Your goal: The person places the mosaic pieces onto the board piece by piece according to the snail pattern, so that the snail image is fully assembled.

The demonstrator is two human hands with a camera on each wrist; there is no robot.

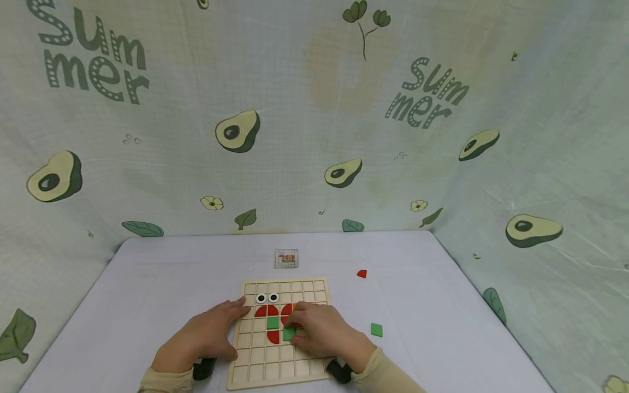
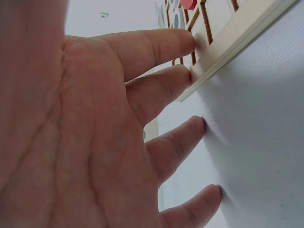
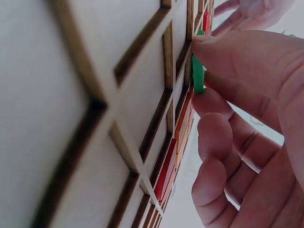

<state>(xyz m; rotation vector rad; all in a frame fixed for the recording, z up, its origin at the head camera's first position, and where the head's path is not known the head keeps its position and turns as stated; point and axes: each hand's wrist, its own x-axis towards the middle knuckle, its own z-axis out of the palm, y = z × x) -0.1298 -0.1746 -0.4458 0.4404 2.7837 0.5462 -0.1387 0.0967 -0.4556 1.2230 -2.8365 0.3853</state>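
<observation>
A wooden grid board (image 1: 253, 371) lies on the table, with two eye pieces (image 1: 267, 298), several red rounded pieces (image 1: 266, 311) and a green square (image 1: 272, 322) in its cells. My right hand (image 1: 321, 330) is over the board's middle and pinches another green square (image 3: 198, 71) between thumb and finger, at a cell beside a red piece. Orange and red pieces (image 3: 165, 171) show beneath that hand in the right wrist view. At the board's left edge rests my left hand (image 1: 208, 330), its fingers spread; two fingertips touch the rim and two touch the table.
A small picture card (image 1: 286, 258) lies behind the board. To the right on the white tabletop (image 1: 432, 322) are a loose red piece (image 1: 362, 274) and a loose green square (image 1: 377, 329). A printed cloth (image 1: 290, 207) hangs behind the table.
</observation>
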